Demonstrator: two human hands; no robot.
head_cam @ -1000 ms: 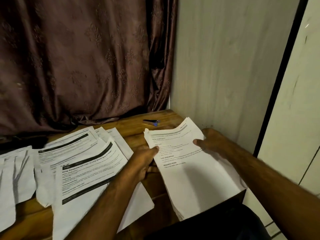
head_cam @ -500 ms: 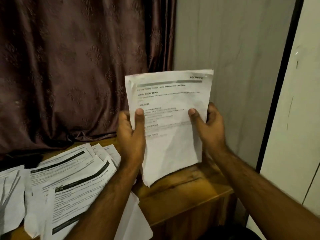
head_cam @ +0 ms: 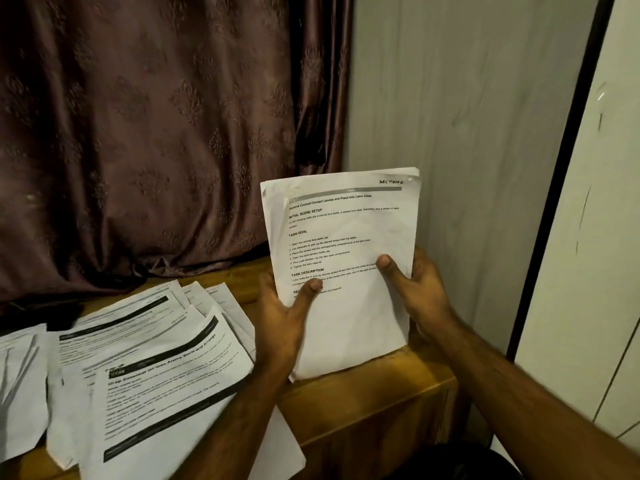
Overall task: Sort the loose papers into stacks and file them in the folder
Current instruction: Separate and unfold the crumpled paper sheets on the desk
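I hold a stack of printed white papers [head_cam: 346, 237] upright, its bottom edge resting on the wooden table [head_cam: 374, 403] near the right corner. My left hand [head_cam: 280, 320] grips the stack's left side, thumb on the front page. My right hand [head_cam: 415, 289] grips the right side, thumb also on the front. The top page is marked "SECTION" by hand. Loose printed papers [head_cam: 149, 368] lie fanned and overlapping on the table to the left. No folder shows in this view.
A brown patterned curtain [head_cam: 156, 133] hangs behind the table. A pale wall panel [head_cam: 467, 133] stands on the right, close to the stack, with a cupboard door [head_cam: 588, 271] beyond it. More sheets [head_cam: 20, 375] lie at the far left edge.
The stack was lifted off the table from lying flat, raised upright in both hands, and now has come down so its bottom edge stands on the table.
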